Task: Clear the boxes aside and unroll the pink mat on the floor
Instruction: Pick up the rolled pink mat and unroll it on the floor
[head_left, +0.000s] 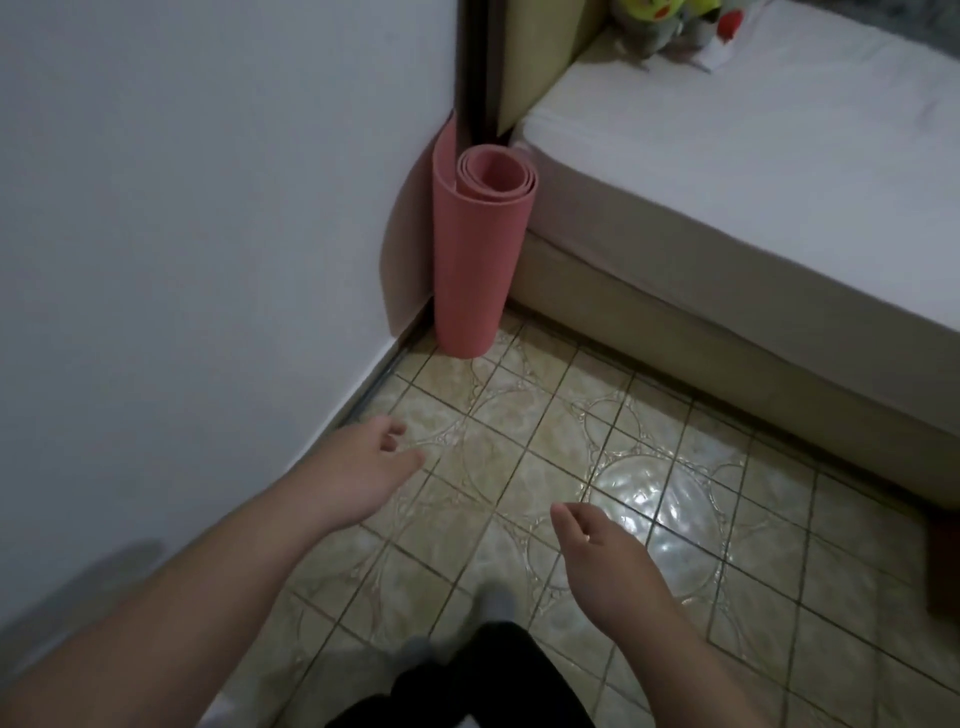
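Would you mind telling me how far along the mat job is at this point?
Done: no boxes lie on the tiled floor in view. In hand: nothing; the left hand and right hand are open and empty, short of the pink mat. Left: the mat stands rolled, upright in the corner beside the bed, to be taken and unrolled.

Plain white wall (182, 208) filled the left side | glossy beige patterned floor tiles (649, 519) lay below | low bed with white sheet (753, 171) on a beige base (675, 322) stood at right | colourful plush toys (670, 23) sat at the bed's head | padded beige headboard (530, 57) stood upright behind
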